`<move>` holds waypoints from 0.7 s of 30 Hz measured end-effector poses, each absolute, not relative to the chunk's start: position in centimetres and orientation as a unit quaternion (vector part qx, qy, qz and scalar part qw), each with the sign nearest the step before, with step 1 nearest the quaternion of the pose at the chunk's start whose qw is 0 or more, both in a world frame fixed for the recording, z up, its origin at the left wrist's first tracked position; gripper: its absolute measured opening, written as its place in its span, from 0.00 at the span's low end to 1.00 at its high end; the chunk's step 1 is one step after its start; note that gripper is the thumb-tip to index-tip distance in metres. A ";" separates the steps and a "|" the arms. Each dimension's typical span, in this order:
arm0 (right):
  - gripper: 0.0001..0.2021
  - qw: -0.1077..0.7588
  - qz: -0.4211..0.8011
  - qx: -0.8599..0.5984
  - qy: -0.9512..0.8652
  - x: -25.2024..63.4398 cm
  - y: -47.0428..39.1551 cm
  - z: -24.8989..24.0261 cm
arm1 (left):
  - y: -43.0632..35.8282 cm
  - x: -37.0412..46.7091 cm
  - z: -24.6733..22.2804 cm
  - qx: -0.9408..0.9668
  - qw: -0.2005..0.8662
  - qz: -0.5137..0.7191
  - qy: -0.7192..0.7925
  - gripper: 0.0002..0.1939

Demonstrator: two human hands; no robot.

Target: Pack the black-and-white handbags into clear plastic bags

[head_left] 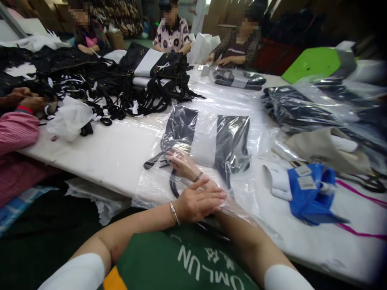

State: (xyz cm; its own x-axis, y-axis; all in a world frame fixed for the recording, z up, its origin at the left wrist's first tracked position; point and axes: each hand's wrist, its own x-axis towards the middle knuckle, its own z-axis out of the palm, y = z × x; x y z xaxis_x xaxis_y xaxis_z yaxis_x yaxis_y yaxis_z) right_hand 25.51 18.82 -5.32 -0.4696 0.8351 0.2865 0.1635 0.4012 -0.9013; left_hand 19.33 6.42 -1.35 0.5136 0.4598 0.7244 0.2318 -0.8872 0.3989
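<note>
A folded black item (232, 139) with a white paper band (204, 139) round its middle lies inside a clear plastic bag (256, 189) at the table's near edge. My right hand (183, 163) is inside the bag, reaching leftward, fingers spread beside the black straps (154, 160) at the item's lower left. Outside the bag, my left hand (201, 200) lies flat over the plastic and across my right wrist, fingers stretched out to the right. A metal bangle circles my left wrist. My arms cross.
Black strapped goods (115, 80) pile at the back left, near white crumpled plastic (71, 119). A person's pink sleeve (18, 129) is at the left; three people sit across the table. Bagged black items (296, 106), a beige bag (326, 149) and a blue bag (311, 193) lie right.
</note>
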 end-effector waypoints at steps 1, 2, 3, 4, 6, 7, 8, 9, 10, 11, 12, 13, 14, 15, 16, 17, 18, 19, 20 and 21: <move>0.11 0.370 0.415 -0.317 -0.768 23.5 19.7 -5.4 | 6.4 19.4 -1.1 0.869 0.119 0.438 0.196 0.13; 0.12 0.348 0.390 -0.303 -0.797 21.7 20.6 -5.4 | 6.4 19.3 -1.0 0.877 0.113 0.426 0.194 0.12; 0.11 0.323 0.361 -0.294 -0.824 20.3 21.3 -5.5 | 6.4 19.3 -1.0 0.881 0.108 0.419 0.192 0.12; 0.09 0.297 0.331 -0.288 -0.848 19.3 21.9 -5.5 | 6.4 19.1 -1.0 0.882 0.106 0.418 0.190 0.12; 0.06 0.259 0.290 -0.279 -0.878 18.1 22.8 -5.5 | 6.5 18.7 -1.1 0.875 0.112 0.433 0.187 0.12; 0.07 0.251 0.283 -0.275 -0.884 17.9 23.1 -5.6 | 6.5 18.6 -1.2 0.869 0.118 0.444 0.186 0.12; 0.07 0.248 0.282 -0.274 -0.885 17.9 23.4 -5.6 | 6.6 18.4 -1.3 0.863 0.127 0.453 0.185 0.13; 0.08 0.251 0.283 -0.279 -0.883 18.0 23.6 -5.6 | 6.7 18.3 -1.4 0.857 0.137 0.461 0.185 0.13; 0.07 0.260 0.283 -0.292 -0.876 18.1 23.8 -5.6 | 6.7 18.3 -1.5 0.854 0.146 0.464 0.184 0.14; 0.07 0.272 0.280 -0.314 -0.866 18.2 24.0 -5.7 | 6.7 18.4 -1.5 0.854 0.152 0.464 0.182 0.14; 0.07 0.284 0.274 -0.343 -0.852 18.2 24.1 -5.9 | 6.7 18.5 -1.6 0.854 0.156 0.463 0.179 0.14; 0.08 0.296 0.267 -0.375 -0.837 18.1 24.3 -6.0 | 6.6 18.6 -1.6 0.855 0.157 0.462 0.175 0.14; 0.09 0.305 0.260 -0.406 -0.821 18.0 24.4 -6.2 | 6.5 18.8 -1.6 0.858 0.156 0.459 0.170 0.14; 0.10 0.313 0.253 -0.432 -0.807 17.9 24.7 -6.4 | 6.4 18.9 -1.6 0.862 0.153 0.455 0.164 0.14; 0.11 0.317 0.248 -0.451 -0.797 17.7 24.9 -6.6 | 6.3 19.1 -1.6 0.866 0.148 0.451 0.159 0.14; 0.12 0.317 0.245 -0.463 -0.791 17.4 25.2 -6.8 | 6.2 19.3 -1.6 0.869 0.143 0.448 0.154 0.13; 0.13 0.316 0.241 -0.469 -0.789 17.2 25.5 -7.0 | 6.1 19.4 -1.6 0.871 0.137 0.446 0.151 0.13; 0.14 0.314 0.237 -0.471 -0.790 16.9 25.9 -7.1 | 6.0 19.5 -1.7 0.872 0.132 0.446 0.150 0.12; 0.15 0.310 0.232 -0.466 -0.796 16.7 26.1 -7.3 | 6.0 19.6 -1.7 0.873 0.127 0.446 0.151 0.12; 0.16 0.307 0.226 -0.460 -0.802 16.5 26.4 -7.4 | 5.9 19.6 -1.8 0.874 0.123 0.445 0.152 0.12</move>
